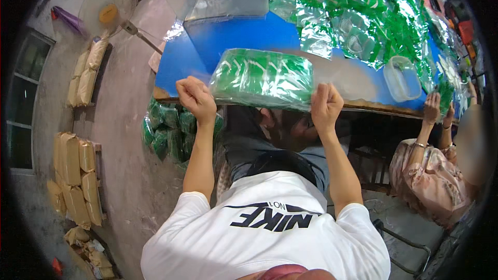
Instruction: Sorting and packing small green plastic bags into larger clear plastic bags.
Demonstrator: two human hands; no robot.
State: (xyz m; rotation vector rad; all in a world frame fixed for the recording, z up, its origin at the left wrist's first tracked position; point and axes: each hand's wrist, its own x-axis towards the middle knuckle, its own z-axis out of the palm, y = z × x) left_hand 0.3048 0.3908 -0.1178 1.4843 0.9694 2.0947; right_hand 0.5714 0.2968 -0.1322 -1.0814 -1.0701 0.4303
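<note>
A clear plastic bag filled with a row of green packets (262,79) is stretched between my two hands at the near edge of the blue table (207,44). At its left end, my left hand (197,98) is closed in a fist on the plastic. My right hand (326,106) pinches the opposite end, its fingers curled in. The wrap shines and looks drawn tight across the packets. Beyond it, to the right, lies a large heap of loose green and clear packets (358,15).
A clear plastic tub (402,79) stands near the table's right edge. On the right, a co-worker in a patterned top (433,179) handles green packets. Bundled green packs (174,129) lie below the table on the left. A fan (108,13) and stacked brown sacks (78,171) stand farther left.
</note>
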